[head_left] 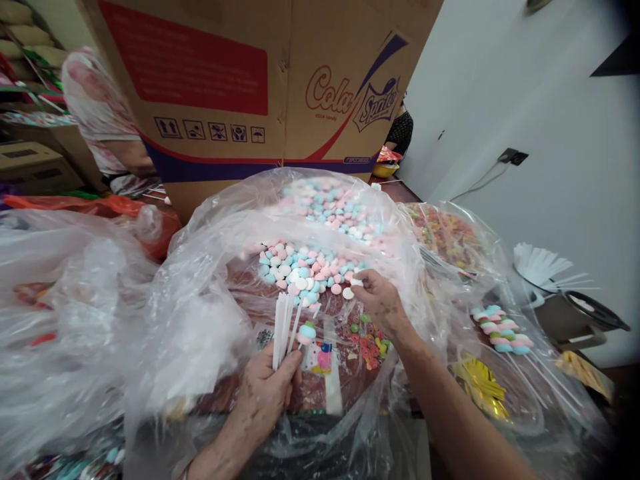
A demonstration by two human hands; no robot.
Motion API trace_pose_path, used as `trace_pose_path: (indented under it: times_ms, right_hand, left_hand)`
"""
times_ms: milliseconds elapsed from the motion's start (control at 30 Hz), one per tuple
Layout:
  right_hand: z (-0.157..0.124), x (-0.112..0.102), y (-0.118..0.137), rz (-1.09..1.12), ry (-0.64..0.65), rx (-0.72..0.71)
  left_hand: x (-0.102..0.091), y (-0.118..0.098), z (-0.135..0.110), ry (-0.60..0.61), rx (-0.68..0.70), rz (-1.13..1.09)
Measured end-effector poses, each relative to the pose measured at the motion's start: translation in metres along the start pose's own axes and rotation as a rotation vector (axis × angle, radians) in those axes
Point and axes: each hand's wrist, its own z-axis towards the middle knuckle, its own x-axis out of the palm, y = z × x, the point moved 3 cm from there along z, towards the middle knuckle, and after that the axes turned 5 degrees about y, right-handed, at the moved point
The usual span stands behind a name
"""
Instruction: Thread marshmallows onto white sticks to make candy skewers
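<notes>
Lying in a clear bag (213,217), pastel candies (320,265), right grip (383,303) pinching one, left grip (267,377) clasping sticks (282,327)

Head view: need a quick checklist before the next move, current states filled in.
1. Left hand has a grip on the white sticks: ok, bundled and pointing up.
2. Threaded candies on one stick beside the bundle: ok, green, blue and pink show.
3. Right hand has a piece: ok, a white candy at the fingertips.
4. White candy at the stick: not ok, the two are apart.
5. More pastel candies accessible: ok at the front; clear plastic covers those behind.
6. White candy whole: cannot tell, fingers hide part of it.
</notes>
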Motion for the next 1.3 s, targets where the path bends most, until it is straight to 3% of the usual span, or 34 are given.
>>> trace_pose_path:
  times_ms: [133, 300, 433, 567, 733, 800, 1067, 1300]
  right_hand:
    - [0.006, -0.002, -0.007, -0.066, 0.008, -0.031]
    - [0.008, 0.003, -0.003, -0.319, -0.045, -0.074]
    - [-0.008, 0.019, 0.014, -0.459, 0.059, -0.316]
    - [-0.032, 0.024, 0.028, -0.352, 0.131, -0.522]
    - [-0.021, 0.002, 0.017, -0.187, 0.011, -0.252]
    - [-0.014, 0.0, 0.013, -0.189, 0.025, -0.18]
    - [-0.021, 0.035, 0.018, -0.38, 0.145, -0.333]
    - [-0.028, 0.042, 0.021, -0.493, 0.213, -0.382]
  left_hand:
    - [0.001, 0.0, 0.0, 0.016, 0.016, 0.018]
    - [0.002, 0.001, 0.001, 0.017, 0.011, 0.002]
    - [0.003, -0.003, 0.0, 0.024, -0.005, -0.025]
    - [0.003, -0.004, 0.0, 0.018, -0.013, -0.018]
    - [0.001, 0.007, 0.002, 0.017, 0.009, -0.035]
    - [0.001, 0.011, 0.004, 0.018, 0.016, -0.029]
    - [0.001, 0.011, 0.002, 0.027, 0.009, -0.025]
    - [0.001, 0.014, 0.003, 0.049, 0.005, -0.043]
